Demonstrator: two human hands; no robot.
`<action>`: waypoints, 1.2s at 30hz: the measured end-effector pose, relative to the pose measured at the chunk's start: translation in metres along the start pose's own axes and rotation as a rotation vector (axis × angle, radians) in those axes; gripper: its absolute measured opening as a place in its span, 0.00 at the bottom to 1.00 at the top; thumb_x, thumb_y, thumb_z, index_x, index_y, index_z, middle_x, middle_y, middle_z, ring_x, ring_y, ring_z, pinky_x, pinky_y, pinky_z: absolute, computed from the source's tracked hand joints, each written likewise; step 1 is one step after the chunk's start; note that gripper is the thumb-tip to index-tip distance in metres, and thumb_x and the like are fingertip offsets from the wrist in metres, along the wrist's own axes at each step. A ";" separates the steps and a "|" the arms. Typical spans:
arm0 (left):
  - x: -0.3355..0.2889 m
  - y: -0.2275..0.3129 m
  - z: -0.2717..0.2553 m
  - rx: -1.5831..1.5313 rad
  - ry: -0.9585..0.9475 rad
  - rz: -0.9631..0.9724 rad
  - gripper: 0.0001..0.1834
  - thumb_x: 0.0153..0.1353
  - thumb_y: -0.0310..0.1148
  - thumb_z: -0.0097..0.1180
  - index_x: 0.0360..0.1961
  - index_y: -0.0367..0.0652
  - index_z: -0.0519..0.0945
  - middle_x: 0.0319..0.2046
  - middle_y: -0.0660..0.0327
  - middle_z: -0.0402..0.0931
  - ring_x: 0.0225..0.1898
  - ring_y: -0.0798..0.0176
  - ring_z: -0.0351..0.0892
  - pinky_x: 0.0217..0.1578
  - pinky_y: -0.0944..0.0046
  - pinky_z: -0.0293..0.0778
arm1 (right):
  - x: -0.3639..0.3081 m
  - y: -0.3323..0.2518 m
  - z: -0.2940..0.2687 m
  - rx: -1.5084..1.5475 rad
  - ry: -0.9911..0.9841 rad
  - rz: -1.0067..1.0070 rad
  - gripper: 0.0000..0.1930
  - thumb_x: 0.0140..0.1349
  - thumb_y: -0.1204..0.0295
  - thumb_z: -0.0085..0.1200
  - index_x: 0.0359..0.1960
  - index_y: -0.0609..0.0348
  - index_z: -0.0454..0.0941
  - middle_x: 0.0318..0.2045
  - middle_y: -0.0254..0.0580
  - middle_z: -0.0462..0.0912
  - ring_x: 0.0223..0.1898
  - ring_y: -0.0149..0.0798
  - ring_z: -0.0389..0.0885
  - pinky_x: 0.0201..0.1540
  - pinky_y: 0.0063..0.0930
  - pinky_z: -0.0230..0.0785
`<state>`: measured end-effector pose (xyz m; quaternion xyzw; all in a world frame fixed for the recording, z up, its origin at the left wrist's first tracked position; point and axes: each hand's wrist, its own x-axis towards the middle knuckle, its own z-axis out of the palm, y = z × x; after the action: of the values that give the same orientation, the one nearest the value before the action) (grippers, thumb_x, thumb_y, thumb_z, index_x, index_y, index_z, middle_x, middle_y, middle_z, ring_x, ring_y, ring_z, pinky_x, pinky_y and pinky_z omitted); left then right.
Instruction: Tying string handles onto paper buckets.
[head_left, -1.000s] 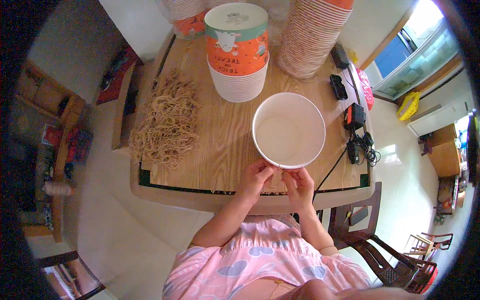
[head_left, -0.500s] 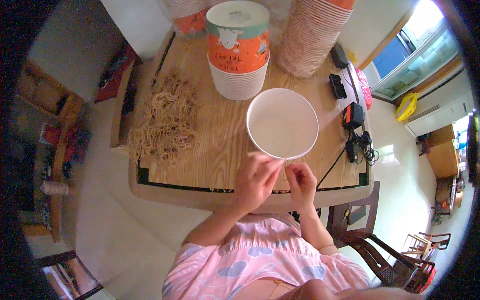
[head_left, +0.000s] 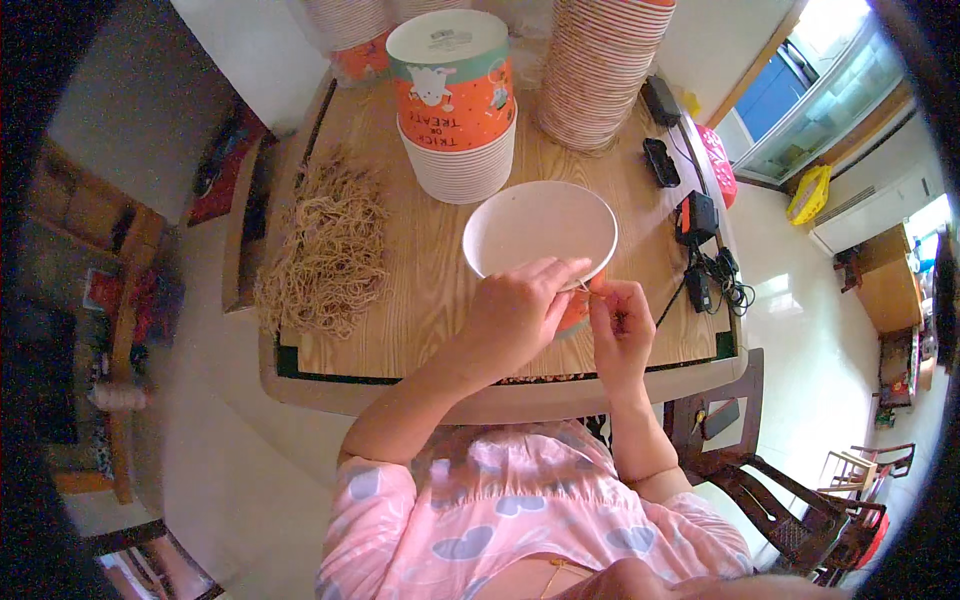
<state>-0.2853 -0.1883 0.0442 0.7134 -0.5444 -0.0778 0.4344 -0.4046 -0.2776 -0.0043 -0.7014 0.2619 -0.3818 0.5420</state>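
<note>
A white-lined paper bucket (head_left: pixel 535 232) with an orange outside tilts on the table's near side, its mouth facing up toward me. My left hand (head_left: pixel 525 305) grips the near rim, fingers over the edge and thumb outside. Just to the right, my right hand (head_left: pixel 622 325) is closed in a pinch on a thin cord (head_left: pixel 588 288) at the rim; most of the cord is hidden by fingers. A loose heap of tan twine cords (head_left: pixel 330 250) lies on the left of the table.
Behind the bucket stands an upside-down stack of orange and white buckets (head_left: pixel 455 110). A tall nested stack (head_left: pixel 598 80) rises at the back right. Black adapters and cables (head_left: pixel 697 220) lie along the right edge of the wooden table (head_left: pixel 425 300). A dark chair (head_left: pixel 735 430) stands at the right.
The bucket has tipped, so its orange outside shows beneath my hands. My left hand has moved up over the rim, and my right hand has shifted up and right.
</note>
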 end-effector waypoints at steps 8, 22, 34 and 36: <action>0.001 0.001 -0.002 -0.251 0.114 -0.097 0.15 0.53 0.21 0.52 0.43 0.44 0.74 0.26 0.55 0.76 0.27 0.61 0.78 0.28 0.66 0.72 | -0.001 0.001 0.003 -0.048 -0.034 -0.125 0.02 0.55 0.80 0.51 0.29 0.61 0.71 0.20 0.28 0.70 0.21 0.18 0.63 0.23 0.12 0.57; 0.002 -0.002 -0.010 -0.121 0.045 -0.015 0.13 0.49 0.20 0.53 0.38 0.43 0.78 0.26 0.58 0.75 0.24 0.64 0.75 0.26 0.69 0.71 | 0.002 -0.007 0.002 -0.116 -0.177 -0.099 0.01 0.57 0.81 0.49 0.30 0.62 0.71 0.19 0.27 0.72 0.21 0.17 0.64 0.22 0.10 0.55; -0.001 -0.001 -0.017 -0.234 -0.017 -0.070 0.10 0.49 0.20 0.53 0.34 0.40 0.79 0.27 0.59 0.76 0.27 0.69 0.76 0.28 0.69 0.72 | 0.001 0.003 0.002 -0.079 -0.153 -0.198 0.01 0.57 0.80 0.49 0.30 0.63 0.70 0.23 0.28 0.71 0.23 0.17 0.64 0.24 0.11 0.56; -0.002 -0.001 -0.014 -0.249 -0.002 -0.072 0.09 0.49 0.20 0.53 0.33 0.39 0.78 0.28 0.59 0.76 0.28 0.67 0.77 0.29 0.69 0.73 | -0.001 0.004 0.004 -0.034 -0.124 -0.133 0.02 0.56 0.81 0.50 0.30 0.63 0.70 0.20 0.26 0.70 0.22 0.17 0.63 0.22 0.11 0.54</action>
<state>-0.2766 -0.1792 0.0514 0.6730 -0.5049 -0.1610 0.5160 -0.4016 -0.2754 -0.0089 -0.7485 0.1874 -0.3684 0.5186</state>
